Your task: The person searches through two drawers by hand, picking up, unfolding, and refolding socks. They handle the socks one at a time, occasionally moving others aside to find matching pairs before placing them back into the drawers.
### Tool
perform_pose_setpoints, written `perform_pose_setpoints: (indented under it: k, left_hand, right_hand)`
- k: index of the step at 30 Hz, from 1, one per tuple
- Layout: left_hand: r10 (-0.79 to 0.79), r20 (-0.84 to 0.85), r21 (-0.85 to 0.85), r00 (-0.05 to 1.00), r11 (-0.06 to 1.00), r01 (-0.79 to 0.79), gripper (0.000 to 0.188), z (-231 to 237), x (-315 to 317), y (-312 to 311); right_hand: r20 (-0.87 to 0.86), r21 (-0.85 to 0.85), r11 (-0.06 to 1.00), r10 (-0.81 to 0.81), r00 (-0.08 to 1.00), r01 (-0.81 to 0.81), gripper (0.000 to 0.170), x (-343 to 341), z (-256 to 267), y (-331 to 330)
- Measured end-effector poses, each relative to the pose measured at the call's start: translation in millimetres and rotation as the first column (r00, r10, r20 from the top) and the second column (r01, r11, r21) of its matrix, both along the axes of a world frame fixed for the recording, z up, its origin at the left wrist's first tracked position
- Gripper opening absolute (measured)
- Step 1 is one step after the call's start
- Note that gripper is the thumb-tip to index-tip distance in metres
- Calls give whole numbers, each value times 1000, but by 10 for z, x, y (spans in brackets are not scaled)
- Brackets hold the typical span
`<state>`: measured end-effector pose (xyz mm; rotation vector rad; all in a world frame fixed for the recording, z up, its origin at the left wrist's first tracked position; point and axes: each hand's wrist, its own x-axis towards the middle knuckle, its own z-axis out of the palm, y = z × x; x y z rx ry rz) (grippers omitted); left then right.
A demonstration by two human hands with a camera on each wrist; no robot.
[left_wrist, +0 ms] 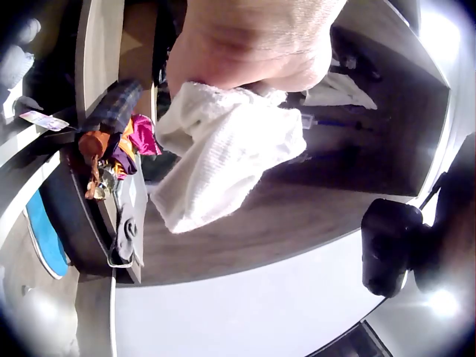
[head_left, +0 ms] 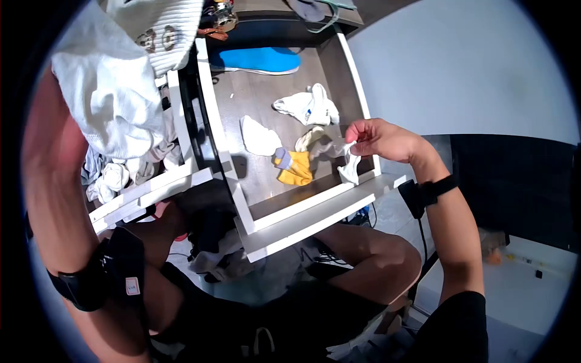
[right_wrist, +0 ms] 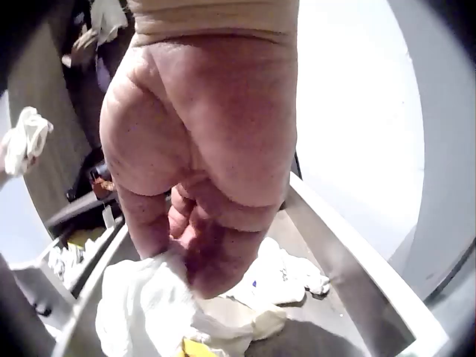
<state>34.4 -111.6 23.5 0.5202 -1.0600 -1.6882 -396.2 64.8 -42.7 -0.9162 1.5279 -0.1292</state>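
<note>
My left hand [left_wrist: 253,52] grips a white knit cloth [head_left: 124,100], raised over the left drawer [head_left: 139,192]; the cloth hides its fingers. A ribbed part [head_left: 172,45] with two small dark motifs shows at the top. At the right side of the open right drawer [head_left: 287,224], my right hand [head_left: 387,139] pinches a thin white sock [head_left: 349,166] that hangs from thumb and fingers. On this drawer's floor lie a yellow and grey sock [head_left: 295,169], a cream sock [head_left: 308,138], a white cloth piece [head_left: 260,136] and a white sock with a blue mark [head_left: 311,106].
A blue insole [head_left: 257,59] lies at the back of the right drawer. White and grey socks [head_left: 115,178] fill the left drawer. Small items [head_left: 218,18] and a grey cloth [head_left: 307,9] sit behind. Below are the person's knees [head_left: 387,260], cables and dark clothing.
</note>
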Motion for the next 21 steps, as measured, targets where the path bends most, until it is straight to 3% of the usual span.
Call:
perform_pose_setpoints:
  k: [4, 8, 9, 10, 12, 13, 14, 16, 17, 18, 20, 21]
  left_hand:
    - [-19, -17, 5, 1000, 1000, 19, 39, -26, -79, 88]
    - [-44, -46, 40, 998, 998, 45, 38, -56, -164, 182]
    - [-3, -43, 71, 999, 997, 6, 37, -52, -198, 205]
    - [142, 36, 119, 989, 982, -146, 36, -27, -213, 199]
    - [6, -12, 2, 1000, 1000, -6, 29, -92, -124, 117]
    - [-65, -32, -57, 997, 996, 63, 25, -97, -102, 98]
    - [79, 24, -2, 997, 997, -79, 26, -139, -113, 87]
    - [-28, 41, 21, 999, 999, 28, 28, -259, 90, -109]
    - [-115, -39, -25, 993, 993, 114, 24, -358, 146, -124]
    - [-208, -114, -73, 972, 977, 200, 22, -324, 97, -26]
    - [-288, -232, -174, 929, 952, 251, 30, -7, -378, 426]
    - [-261, -168, -155, 951, 959, 236, 30, 6, -329, 393]
  right_hand:
    - [278, -91, 980, -146, 949, 177, 30, 196, 398, 229]
    - [500, -84, 910, -314, 807, 406, 35, 282, 514, 545]
    - [529, -88, 903, -315, 788, 420, 35, 312, 550, 618]
    - [558, -91, 897, -314, 769, 432, 35, 359, 583, 683]
    - [639, -76, 890, -302, 708, 449, 37, 390, 629, 789]
    - [622, -92, 891, -297, 724, 445, 38, 403, 681, 834]
    - [606, -103, 892, -295, 739, 441, 39, 427, 745, 877]
    - [592, -129, 904, -260, 763, 408, 44, 441, 811, 999]
    - [573, -125, 903, -272, 773, 411, 44, 491, 865, 1063]
    - [457, -140, 921, -266, 849, 364, 43, 534, 911, 1128]
    - [241, -115, 986, -88, 966, 119, 39, 681, 1136, 1193]
    - [310, -177, 980, -30, 950, 89, 32, 779, 1112, 1289]
